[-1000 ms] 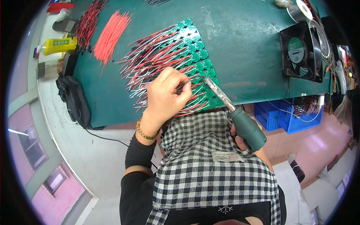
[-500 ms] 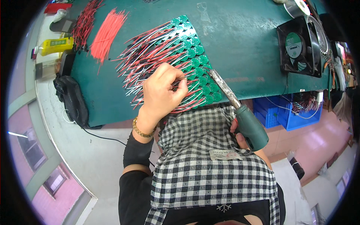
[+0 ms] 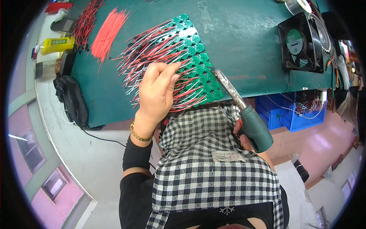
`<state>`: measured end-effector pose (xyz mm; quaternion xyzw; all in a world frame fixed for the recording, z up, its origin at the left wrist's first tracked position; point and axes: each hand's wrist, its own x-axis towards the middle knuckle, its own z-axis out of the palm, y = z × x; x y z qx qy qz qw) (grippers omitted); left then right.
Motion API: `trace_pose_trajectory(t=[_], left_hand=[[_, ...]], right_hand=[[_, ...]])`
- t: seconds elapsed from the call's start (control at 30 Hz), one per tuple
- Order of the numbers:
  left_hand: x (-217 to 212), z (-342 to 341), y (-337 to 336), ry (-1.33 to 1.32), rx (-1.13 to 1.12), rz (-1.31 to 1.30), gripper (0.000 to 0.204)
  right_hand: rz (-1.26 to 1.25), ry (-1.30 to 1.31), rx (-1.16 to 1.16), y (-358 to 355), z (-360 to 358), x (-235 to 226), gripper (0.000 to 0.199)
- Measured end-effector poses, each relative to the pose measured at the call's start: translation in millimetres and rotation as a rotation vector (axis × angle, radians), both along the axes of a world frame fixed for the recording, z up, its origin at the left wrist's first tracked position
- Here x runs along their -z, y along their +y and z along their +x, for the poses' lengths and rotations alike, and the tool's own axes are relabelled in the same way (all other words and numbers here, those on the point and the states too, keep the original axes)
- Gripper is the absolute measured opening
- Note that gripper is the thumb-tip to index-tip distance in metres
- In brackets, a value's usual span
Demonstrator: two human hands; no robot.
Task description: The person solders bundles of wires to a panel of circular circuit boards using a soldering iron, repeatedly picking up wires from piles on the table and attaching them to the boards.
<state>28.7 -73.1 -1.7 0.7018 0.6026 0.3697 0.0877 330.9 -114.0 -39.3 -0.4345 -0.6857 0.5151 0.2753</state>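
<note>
While the right hand (image 3: 245, 142) curls its fingers round the soldering iron (image 3: 251, 122) | left hand (image 3: 155, 93) over wires (image 3: 146, 53) | left fingers' pinch: cannot tell

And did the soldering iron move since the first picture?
Yes. Judged against the green circuit board, the soldering iron has moved right: its tip was over the board, and now it's at the right edge.
</note>
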Motion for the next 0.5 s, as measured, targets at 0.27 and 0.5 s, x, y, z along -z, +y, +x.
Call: trace_pose_trajectory(t=[0.27,0.5], left_hand=[[6,18,-7,-0.151,0.016,-0.195,0.012],[9,20,-3,-0.102,-0.031,-0.222,0.012]], right_hand=[[-0.088,-0.134,-0.129,-3,14,4,0.026],[0.060,-0.090,-0.125,-7,15,19,0.042]])
